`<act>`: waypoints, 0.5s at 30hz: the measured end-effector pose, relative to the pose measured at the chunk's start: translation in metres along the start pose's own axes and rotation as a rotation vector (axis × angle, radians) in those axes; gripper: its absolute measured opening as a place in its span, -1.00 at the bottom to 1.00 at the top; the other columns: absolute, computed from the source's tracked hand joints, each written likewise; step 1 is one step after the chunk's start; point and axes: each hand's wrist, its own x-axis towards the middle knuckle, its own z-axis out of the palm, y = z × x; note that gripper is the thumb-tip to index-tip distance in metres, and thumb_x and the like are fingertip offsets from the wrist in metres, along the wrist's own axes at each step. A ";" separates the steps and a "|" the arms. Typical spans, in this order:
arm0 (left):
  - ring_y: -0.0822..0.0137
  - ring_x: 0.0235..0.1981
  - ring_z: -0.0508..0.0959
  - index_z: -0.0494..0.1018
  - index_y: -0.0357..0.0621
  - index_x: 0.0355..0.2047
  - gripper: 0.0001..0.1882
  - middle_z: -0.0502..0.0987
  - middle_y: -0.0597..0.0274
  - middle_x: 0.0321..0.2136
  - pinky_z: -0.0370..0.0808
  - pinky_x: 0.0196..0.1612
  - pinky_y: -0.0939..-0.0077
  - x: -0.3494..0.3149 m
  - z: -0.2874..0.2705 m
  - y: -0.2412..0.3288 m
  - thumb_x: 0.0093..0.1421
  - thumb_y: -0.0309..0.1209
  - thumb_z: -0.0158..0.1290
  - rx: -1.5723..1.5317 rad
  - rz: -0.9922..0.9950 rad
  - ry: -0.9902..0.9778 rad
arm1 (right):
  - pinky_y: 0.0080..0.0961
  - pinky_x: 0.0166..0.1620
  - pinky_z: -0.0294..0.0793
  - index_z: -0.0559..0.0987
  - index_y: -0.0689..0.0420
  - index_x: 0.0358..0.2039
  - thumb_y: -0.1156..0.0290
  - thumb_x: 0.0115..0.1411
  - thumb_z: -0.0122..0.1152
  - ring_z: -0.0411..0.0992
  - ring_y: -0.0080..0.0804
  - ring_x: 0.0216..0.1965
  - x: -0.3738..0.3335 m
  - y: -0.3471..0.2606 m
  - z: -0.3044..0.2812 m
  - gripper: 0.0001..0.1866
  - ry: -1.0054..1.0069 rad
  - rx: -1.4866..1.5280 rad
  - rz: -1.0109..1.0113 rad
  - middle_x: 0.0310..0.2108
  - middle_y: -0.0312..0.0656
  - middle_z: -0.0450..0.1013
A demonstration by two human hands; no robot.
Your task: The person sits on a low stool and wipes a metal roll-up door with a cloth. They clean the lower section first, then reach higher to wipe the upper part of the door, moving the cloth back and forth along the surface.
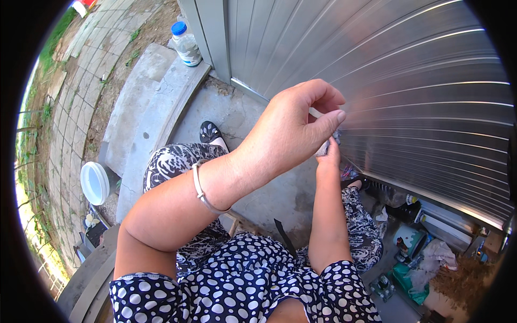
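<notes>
Grey cloth (322, 149), long axis unclear, sits in the right hand's (330, 155) grip, just below the left hand (301, 117), which curls thumb toward fingers; I cannot tell whether it grips the white strip (314, 112) showing inside; beyond stands a ribbed panel (404, 81)

Grey cloth (323, 149) in right fingers (333, 148)

Blue-lidded jar (188, 49), white bucket (95, 183)
</notes>
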 end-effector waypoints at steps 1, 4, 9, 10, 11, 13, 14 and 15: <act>0.52 -0.27 0.49 0.46 -0.26 -0.13 -0.75 0.54 0.29 -0.28 0.48 -0.17 0.59 0.000 0.001 -0.001 0.25 -0.37 0.08 -0.011 0.007 -0.003 | -0.19 0.13 0.38 0.45 0.26 0.02 0.34 0.26 0.05 0.43 -0.16 0.03 0.013 0.005 -0.009 -0.63 0.012 0.017 0.024 -0.01 -0.05 0.45; 0.51 -0.23 0.50 0.45 -0.27 -0.13 -0.76 0.54 0.29 -0.26 0.47 -0.14 0.58 0.000 0.001 0.000 0.24 -0.40 0.09 -0.028 0.020 -0.018 | -0.20 0.12 0.39 0.45 0.25 0.02 0.34 0.25 0.07 0.43 -0.17 0.02 0.040 0.016 -0.021 -0.63 0.057 0.040 0.058 -0.01 -0.05 0.45; 0.51 -0.21 0.50 0.45 -0.29 -0.13 -0.76 0.54 0.27 -0.24 0.47 -0.11 0.57 -0.001 -0.001 0.000 0.23 -0.44 0.10 -0.028 0.012 -0.026 | -0.22 0.11 0.40 0.45 0.25 0.02 0.35 0.23 0.10 0.44 -0.18 0.01 0.083 0.038 -0.027 -0.62 0.123 0.031 0.095 -0.01 -0.07 0.46; 0.50 -0.21 0.50 0.44 -0.29 -0.13 -0.76 0.53 0.27 -0.23 0.47 -0.11 0.57 -0.001 -0.002 0.001 0.23 -0.44 0.10 -0.022 0.015 -0.030 | -0.22 0.10 0.41 0.45 0.24 0.02 0.35 0.22 0.11 0.44 -0.18 0.01 0.091 0.041 -0.030 -0.62 0.135 0.028 0.096 -0.01 -0.07 0.46; 0.50 -0.21 0.50 0.44 -0.29 -0.12 -0.76 0.53 0.27 -0.23 0.47 -0.10 0.57 -0.001 -0.002 0.001 0.24 -0.44 0.10 -0.019 0.022 -0.025 | -0.23 0.10 0.41 0.45 0.24 0.02 0.35 0.22 0.12 0.44 -0.18 0.01 0.097 0.042 -0.029 -0.61 0.147 0.015 0.092 -0.01 -0.07 0.46; 0.50 -0.21 0.50 0.44 -0.29 -0.12 -0.76 0.53 0.27 -0.22 0.46 -0.09 0.58 0.000 -0.003 0.001 0.24 -0.44 0.09 -0.016 0.036 -0.023 | -0.23 0.09 0.41 0.46 0.24 0.03 0.35 0.21 0.13 0.44 -0.18 0.00 0.106 0.044 -0.031 -0.61 0.167 -0.008 0.083 -0.01 -0.07 0.46; 0.50 -0.20 0.50 0.44 -0.29 -0.12 -0.76 0.53 0.28 -0.23 0.46 -0.09 0.58 0.000 -0.004 0.001 0.24 -0.44 0.09 -0.019 0.036 -0.028 | -0.23 0.09 0.42 0.46 0.24 0.03 0.35 0.21 0.14 0.44 -0.19 0.00 0.108 0.045 -0.034 -0.61 0.171 -0.023 0.073 -0.01 -0.08 0.46; 0.51 -0.20 0.50 0.44 -0.28 -0.12 -0.76 0.53 0.28 -0.23 0.46 -0.09 0.58 0.001 -0.004 0.001 0.24 -0.43 0.09 -0.023 0.036 -0.038 | -0.24 0.09 0.42 0.46 0.24 0.03 0.35 0.20 0.14 0.45 -0.19 0.00 0.109 0.045 -0.038 -0.60 0.176 -0.028 0.063 -0.02 -0.08 0.46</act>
